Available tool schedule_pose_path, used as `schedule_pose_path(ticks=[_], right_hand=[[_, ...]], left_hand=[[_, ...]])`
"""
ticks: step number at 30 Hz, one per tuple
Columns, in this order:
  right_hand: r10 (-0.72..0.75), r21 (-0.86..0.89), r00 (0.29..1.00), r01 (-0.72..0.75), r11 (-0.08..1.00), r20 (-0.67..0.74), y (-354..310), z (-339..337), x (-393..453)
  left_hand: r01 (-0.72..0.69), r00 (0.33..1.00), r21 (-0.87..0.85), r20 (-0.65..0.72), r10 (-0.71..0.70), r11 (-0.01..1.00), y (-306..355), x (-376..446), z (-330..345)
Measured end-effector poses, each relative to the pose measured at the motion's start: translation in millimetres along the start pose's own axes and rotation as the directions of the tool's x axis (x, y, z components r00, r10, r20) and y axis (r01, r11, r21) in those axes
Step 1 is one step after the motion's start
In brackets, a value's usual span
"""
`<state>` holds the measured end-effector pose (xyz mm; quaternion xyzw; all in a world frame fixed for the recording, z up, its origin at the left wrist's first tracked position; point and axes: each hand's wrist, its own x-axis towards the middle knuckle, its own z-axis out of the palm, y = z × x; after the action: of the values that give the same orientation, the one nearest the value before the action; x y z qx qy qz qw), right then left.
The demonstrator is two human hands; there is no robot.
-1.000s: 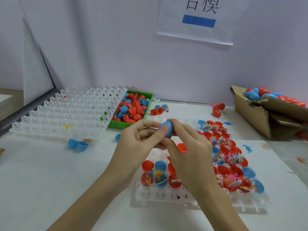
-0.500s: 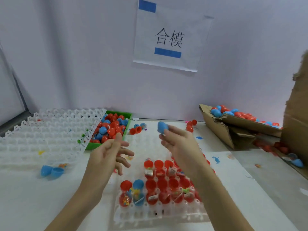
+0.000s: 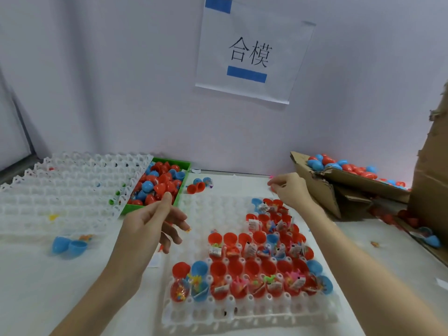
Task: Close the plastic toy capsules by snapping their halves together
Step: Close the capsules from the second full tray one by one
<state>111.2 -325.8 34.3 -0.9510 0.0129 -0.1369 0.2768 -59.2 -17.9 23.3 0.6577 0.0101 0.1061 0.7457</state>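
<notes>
Plenty still open: rows of filled capsule halves (image 3: 252, 284) sit unsnapped in the white tray (image 3: 242, 314) on the counter. Finished capsules (image 3: 344, 166) fill the cardboard box (image 3: 315, 190). Left hand (image 3: 150, 229) loose and empty; right hand (image 3: 289, 190) curled, can't tell if holding anything.

A small assembly or packing workstation is shown. A printed paper sign (image 3: 252, 54) is taped to the plain partition wall above a white counter (image 3: 36, 287). Bulk stock is kept in white grid trays (image 3: 63, 190), a green bin (image 3: 180, 183) of capsule halves, and torn cardboard boxes (image 3: 322, 190) holding closed capsules.
</notes>
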Motion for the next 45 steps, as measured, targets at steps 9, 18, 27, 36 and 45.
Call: schedule_pose_path(ticks=[9, 18, 27, 36, 45], right_hand=[[-0.113, -0.164, 0.911, 0.191, 0.968, 0.398, -10, 11, 20], [-0.068, -0.093, 0.952, 0.1, 0.991, 0.298, -39, -19, 2], [-0.076, 0.255, 0.943, -0.01, 0.967, 0.324, -77, 20, -117], [-0.131, 0.552, 0.991, 0.09, 0.829, 0.034, -82, 31, -156], [-0.309, 0.649, 0.95, 0.263, 0.714, -0.045, -92, 29, -165]], left_hand=[[0.007, 1.0, 0.007, 0.024, -0.007, 1.0, -7, 3, -1], [-0.142, 0.987, 0.228, 0.112, 0.119, 0.963, -9, -1, 1], [-0.388, 0.899, 0.444, 0.374, 0.226, 0.808, -19, -10, 9], [-0.266, 0.955, 0.312, 0.216, 0.204, 0.912, -20, -7, 10], [-0.31, 0.945, 0.379, 0.221, 0.241, 0.872, -17, -6, 8]])
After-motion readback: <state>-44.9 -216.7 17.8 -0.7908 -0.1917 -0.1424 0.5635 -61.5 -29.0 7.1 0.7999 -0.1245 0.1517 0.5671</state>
